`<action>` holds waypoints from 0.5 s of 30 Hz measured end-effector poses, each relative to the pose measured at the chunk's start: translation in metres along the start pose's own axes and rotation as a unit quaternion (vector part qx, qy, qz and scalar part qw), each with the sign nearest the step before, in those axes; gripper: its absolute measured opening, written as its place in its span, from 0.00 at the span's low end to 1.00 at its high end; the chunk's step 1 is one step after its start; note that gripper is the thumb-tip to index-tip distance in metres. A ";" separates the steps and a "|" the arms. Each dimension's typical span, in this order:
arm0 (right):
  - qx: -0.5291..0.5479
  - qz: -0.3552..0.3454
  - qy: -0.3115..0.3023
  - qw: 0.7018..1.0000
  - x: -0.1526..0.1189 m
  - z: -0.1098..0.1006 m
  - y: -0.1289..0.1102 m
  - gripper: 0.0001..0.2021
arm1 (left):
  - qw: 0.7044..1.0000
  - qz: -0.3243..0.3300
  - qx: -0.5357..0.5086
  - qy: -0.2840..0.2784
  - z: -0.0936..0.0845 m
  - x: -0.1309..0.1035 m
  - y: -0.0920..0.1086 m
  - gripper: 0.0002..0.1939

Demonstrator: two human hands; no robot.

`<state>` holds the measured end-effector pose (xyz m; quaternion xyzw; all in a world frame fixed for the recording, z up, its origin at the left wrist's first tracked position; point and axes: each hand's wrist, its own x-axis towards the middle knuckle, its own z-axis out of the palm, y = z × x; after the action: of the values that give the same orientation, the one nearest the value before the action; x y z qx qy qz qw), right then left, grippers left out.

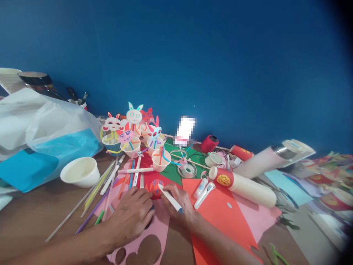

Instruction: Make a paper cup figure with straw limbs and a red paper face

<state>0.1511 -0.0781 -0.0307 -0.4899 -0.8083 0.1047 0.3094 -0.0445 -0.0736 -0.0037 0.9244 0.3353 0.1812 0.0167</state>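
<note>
My right hand (178,204) holds a white marker (171,198) with a dark blue end, its tip on a small orange paper face (156,186) with blue and pink drawing. My left hand (135,209) rests just left of the face, fingers curled; a dark blue object (150,212), partly hidden, shows beneath its fingers. Under the left hand lies pink paper (162,228) with round holes cut out. Behind the face stands a paper cup (161,160) with coloured straws in it. Paper animal faces, such as a white one (134,115), stand in cups farther back.
Red-orange paper (220,224) bears a white cutter (204,195) at right. Stacked paper cups (248,189) lie beyond. Tape (187,170), red thread (209,143) and a blurred screen (185,129) are behind. An open bowl (80,172) and loose straws (70,213) are at left.
</note>
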 end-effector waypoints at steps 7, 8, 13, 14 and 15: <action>-0.014 -0.012 0.024 1.000 0.000 0.003 0.002 0.06 | 0.995 -0.012 -0.064 -0.073 -0.021 0.002 0.004 0.12; -0.012 -0.010 0.026 1.000 0.000 0.003 0.002 0.06 | 0.994 -0.009 -0.079 -0.079 -0.023 0.002 0.004 0.12; 0.000 -0.004 0.021 1.000 0.001 0.000 0.000 0.05 | 0.992 -0.031 -0.086 -0.087 -0.023 0.006 -0.006 0.12; 0.003 -0.006 0.022 1.000 0.001 0.000 0.000 0.05 | 0.993 -0.035 -0.081 -0.083 -0.023 0.007 -0.010 0.11; 0.005 -0.007 0.025 1.000 0.002 -0.001 -0.001 0.06 | 0.993 -0.033 -0.078 -0.082 -0.023 0.009 -0.015 0.10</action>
<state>0.1505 -0.0770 -0.0290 -0.4851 -0.8030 0.0947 0.3330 -0.0550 -0.0581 0.0182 0.9204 0.3480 0.1294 0.1224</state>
